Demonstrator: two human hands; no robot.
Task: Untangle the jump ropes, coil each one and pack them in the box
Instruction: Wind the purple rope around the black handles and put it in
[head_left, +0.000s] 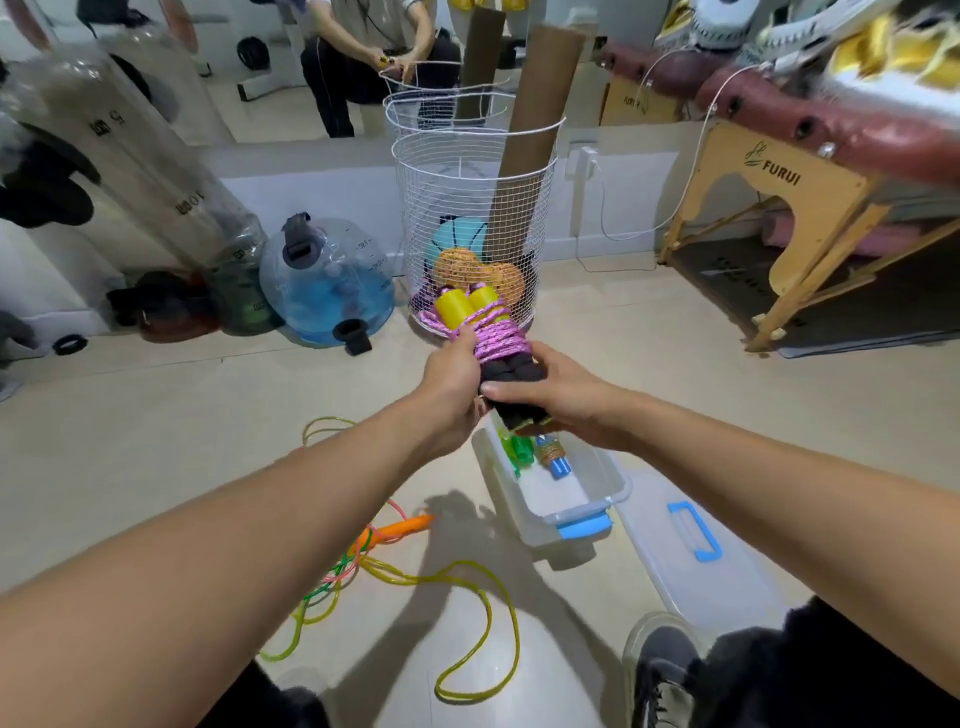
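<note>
Both my hands hold a bundled jump rope (498, 338) in the air above the box: pink cord wound round two black handles with yellow end caps. My left hand (454, 384) grips the bundle from the left, and my right hand (558, 395) grips the black handles from the right. Below them stands the clear plastic box (582, 512) with blue latches. Inside it lie a green-handled rope (519, 452) and a blue-handled rope (553, 457), both coiled. On the floor at the left a yellow-green rope (467, 613) and a pink rope with an orange handle (400, 530) lie tangled.
The box lid (696, 556) with a blue handle lies on the floor to the right of the box. A white wire basket (467, 218) with balls and a cardboard tube stands behind. Water containers stand at the left, a wooden table at the right. My shoe (665, 670) is near the lid.
</note>
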